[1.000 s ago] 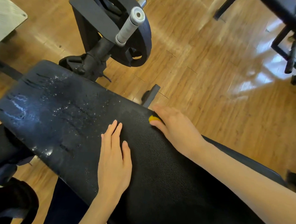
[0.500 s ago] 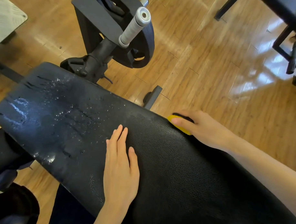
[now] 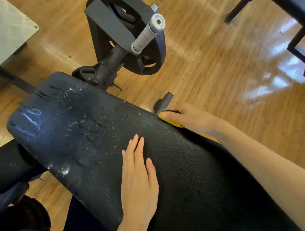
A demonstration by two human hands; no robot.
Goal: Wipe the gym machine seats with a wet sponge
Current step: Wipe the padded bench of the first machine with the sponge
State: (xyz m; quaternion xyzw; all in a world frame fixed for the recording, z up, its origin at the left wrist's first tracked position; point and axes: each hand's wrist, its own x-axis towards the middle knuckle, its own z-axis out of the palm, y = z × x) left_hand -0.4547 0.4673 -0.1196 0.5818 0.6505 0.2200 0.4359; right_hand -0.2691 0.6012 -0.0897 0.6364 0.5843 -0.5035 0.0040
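Wooden floor; right hand holds sponge lengthwise along seat edge.

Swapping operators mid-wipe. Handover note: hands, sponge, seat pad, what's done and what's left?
Right hand: grips the yellow sponge at the far edge of the black seat pad.
Left hand: flat on the pad's middle, fingers straight, holding nothing.
Done: the pad's left end is wet, with droplets and streaks.
Left: the near and right parts look dry; wipe those, then any other seats.
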